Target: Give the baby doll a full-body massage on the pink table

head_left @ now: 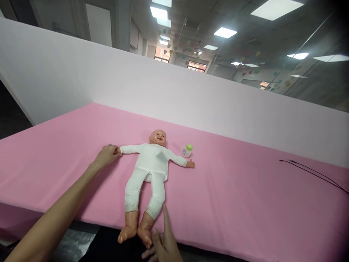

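On pink cloth — the doll, its hand in closed left fingers, its leg beside open right fingers.

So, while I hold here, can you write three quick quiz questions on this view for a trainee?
1. Multiple choice: which part of the doll is the left hand touching?
(a) its head
(b) one of its hands
(c) one of its feet

2. True or false: the doll lies face up on the pink cloth.

3. Fill in the missing colour: the lid of the small jar is ____.

Key: 1. b; 2. true; 3. green.
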`<act>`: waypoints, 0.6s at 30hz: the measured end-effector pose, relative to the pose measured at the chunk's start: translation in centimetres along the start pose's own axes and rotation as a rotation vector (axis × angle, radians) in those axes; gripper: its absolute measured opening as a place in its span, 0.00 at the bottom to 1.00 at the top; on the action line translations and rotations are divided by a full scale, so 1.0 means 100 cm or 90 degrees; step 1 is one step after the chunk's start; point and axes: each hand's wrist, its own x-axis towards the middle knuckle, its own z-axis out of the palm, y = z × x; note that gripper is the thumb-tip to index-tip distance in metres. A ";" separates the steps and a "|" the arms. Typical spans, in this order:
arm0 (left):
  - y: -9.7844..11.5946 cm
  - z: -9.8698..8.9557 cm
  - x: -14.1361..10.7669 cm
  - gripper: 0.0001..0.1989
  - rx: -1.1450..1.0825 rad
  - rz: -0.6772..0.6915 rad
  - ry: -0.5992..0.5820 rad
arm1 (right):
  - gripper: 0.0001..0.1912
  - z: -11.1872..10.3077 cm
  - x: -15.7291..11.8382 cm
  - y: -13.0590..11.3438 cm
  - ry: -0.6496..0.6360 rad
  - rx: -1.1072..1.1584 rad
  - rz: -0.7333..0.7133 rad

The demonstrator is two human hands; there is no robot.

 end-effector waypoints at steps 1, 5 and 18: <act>-0.004 0.000 0.001 0.14 -0.020 0.001 -0.006 | 0.67 0.009 0.001 0.007 0.010 0.046 -0.014; -0.010 0.002 0.004 0.15 -0.284 -0.077 0.035 | 0.67 0.029 0.001 0.023 0.036 0.195 -0.048; 0.069 0.029 0.030 0.14 -0.932 -0.228 0.274 | 0.30 -0.011 0.015 0.002 0.291 0.315 -0.287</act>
